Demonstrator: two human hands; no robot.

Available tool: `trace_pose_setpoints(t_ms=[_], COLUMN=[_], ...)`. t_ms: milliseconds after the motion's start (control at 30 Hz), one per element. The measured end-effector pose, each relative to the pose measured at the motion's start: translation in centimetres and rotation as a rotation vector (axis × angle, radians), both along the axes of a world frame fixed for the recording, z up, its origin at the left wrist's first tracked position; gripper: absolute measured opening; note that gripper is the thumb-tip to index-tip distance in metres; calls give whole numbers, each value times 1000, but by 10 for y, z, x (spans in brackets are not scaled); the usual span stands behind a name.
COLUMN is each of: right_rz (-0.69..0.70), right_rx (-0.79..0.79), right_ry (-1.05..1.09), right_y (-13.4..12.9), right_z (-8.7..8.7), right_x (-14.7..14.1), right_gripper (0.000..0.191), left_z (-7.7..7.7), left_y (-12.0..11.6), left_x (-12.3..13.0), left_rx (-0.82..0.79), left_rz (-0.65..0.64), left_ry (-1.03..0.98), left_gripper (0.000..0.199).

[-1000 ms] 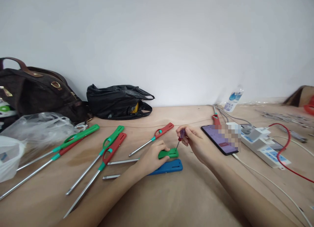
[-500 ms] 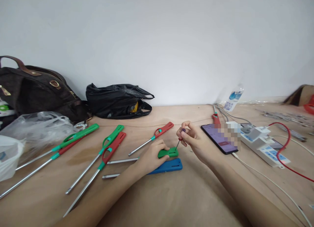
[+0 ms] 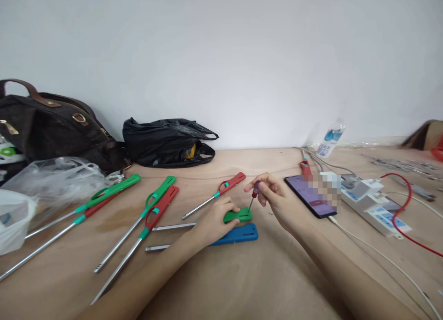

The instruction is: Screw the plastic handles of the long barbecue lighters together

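My left hand point(image 3: 217, 220) is closed over a green gas lighter point(image 3: 245, 214), holding it against the table; its metal tube sticks out to the left. In my right hand point(image 3: 273, 194) is a small screwdriver point(image 3: 255, 190) with a purple and red handle, pinched by the fingers. The screwdriver's tip meets the end of the green handle. Just in front lies a blue lighter point(image 3: 238, 234), partly under my left hand. A red lighter point(image 3: 232, 182) rests behind my left hand.
More green and red lighters point(image 3: 152, 218) lie to the left. A black plastic bag point(image 3: 166, 142) and a dark bag point(image 3: 51, 130) stand by the wall. To the right are a phone point(image 3: 301, 193), a power strip point(image 3: 384, 218), cables and a tilted bottle point(image 3: 330, 141).
The fingers of my right hand have shifted on the screwdriver, the index finger now reaching out past the handle, which shows more. My left hand stays on the green lighter.
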State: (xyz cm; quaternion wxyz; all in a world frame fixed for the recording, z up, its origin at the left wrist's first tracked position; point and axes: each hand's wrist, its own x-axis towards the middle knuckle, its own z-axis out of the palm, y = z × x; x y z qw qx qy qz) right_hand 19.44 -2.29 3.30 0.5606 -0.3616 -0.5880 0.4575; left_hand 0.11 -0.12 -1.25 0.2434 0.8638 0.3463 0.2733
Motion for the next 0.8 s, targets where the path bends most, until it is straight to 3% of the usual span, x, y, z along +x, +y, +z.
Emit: trace_pose_setpoints(t_ms=[433,600,800], right_rz=[5,29,30], right_rx=[5,-21,-8], right_ry=[-41,51,-28], right_y=[0,1,0], right_z=[1,0,1], right_x=[2,2,4], right_gripper=[29,25,30], left_z=[3,3,3], left_y=[-1,-2,-2], left_x=[0,1,1], left_rx=[-23,-31,-24], left_rz=[-9,4,-2], left_ry=[-11,-6,-8], left_gripper=[12,13,13])
